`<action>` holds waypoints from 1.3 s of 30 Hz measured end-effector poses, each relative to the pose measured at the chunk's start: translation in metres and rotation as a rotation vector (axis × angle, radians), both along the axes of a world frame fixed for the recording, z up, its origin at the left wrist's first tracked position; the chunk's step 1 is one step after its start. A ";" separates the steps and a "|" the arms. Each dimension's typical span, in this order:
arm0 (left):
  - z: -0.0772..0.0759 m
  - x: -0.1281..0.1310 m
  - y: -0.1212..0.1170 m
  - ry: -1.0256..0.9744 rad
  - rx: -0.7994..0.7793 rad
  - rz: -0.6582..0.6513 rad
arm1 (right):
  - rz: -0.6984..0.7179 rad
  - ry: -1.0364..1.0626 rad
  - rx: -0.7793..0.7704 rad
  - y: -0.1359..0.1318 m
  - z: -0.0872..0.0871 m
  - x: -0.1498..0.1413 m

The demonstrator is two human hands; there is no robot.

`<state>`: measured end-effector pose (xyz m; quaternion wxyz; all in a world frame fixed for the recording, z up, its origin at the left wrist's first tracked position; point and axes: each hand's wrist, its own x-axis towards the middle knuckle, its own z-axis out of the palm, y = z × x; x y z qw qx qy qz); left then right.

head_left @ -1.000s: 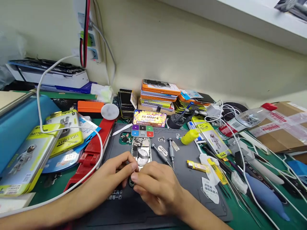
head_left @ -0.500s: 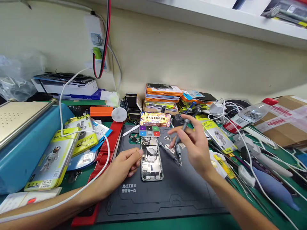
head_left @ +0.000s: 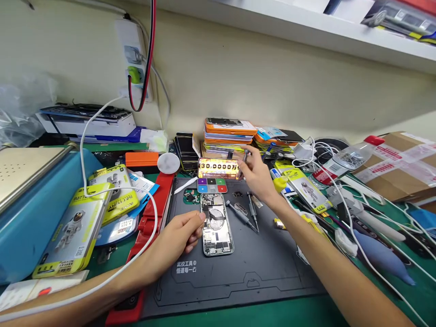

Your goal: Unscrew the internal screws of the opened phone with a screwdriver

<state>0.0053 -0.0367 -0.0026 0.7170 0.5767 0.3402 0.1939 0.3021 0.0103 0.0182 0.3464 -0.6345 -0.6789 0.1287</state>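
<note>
An opened phone (head_left: 218, 236) lies on the dark work mat (head_left: 245, 272), its circuit boards and round coil exposed. Curled fingers of my left hand (head_left: 185, 229) press together at its left edge, the thumb tip overlapping the frame; whatever they pinch is hidden. Higher up, my right hand (head_left: 257, 175) grips a grey screwdriver (head_left: 244, 161) in front of a lit phone (head_left: 216, 169) standing on its side. Below that screen sits a coloured tile holder (head_left: 211, 185). Two more screwdrivers lie on the mat, a thick grey one (head_left: 240, 214) and a slimmer one (head_left: 252, 209).
Yellow battery packs (head_left: 70, 231) and a red clamp-like tool (head_left: 150, 222) flank the mat's left. On the right are another battery pack (head_left: 308, 190), a blue air blower (head_left: 381, 259), a plastic bottle (head_left: 350, 159) and cables. A white cable (head_left: 153, 218) crosses above my left forearm.
My right hand has moved up and away with the screwdriver, from above the mat to the standing phone. My left hand stays at the opened phone's edge. The view has shifted slightly.
</note>
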 end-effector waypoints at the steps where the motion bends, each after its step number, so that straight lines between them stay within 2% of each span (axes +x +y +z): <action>1: 0.000 0.000 0.000 0.000 -0.005 0.000 | -0.005 0.023 0.020 -0.007 0.001 -0.002; 5: 0.002 0.000 0.000 0.014 -0.019 -0.007 | -0.005 0.025 0.067 -0.044 0.000 -0.012; 8: 0.003 0.000 -0.001 0.037 -0.021 -0.025 | -0.026 -0.055 0.063 -0.055 -0.004 -0.013; 15: 0.001 0.001 -0.002 0.066 -0.004 -0.049 | 0.038 -0.156 -0.095 -0.014 -0.012 0.003; 19: 0.001 0.000 -0.002 0.070 -0.028 -0.061 | -0.035 -0.044 -0.059 -0.001 -0.014 0.008; 23: -0.001 -0.002 -0.002 0.076 -0.042 -0.065 | -0.082 0.108 0.020 -0.005 -0.010 0.008; 28: 0.000 -0.002 -0.002 0.086 -0.046 -0.063 | 0.007 0.217 0.032 -0.023 -0.002 0.000; 32: 0.002 -0.003 -0.002 0.086 -0.048 -0.061 | 0.080 0.309 0.040 -0.050 0.000 -0.016; 39: -0.004 -0.007 -0.003 0.096 -0.075 -0.076 | 0.107 0.293 0.129 -0.102 -0.010 -0.045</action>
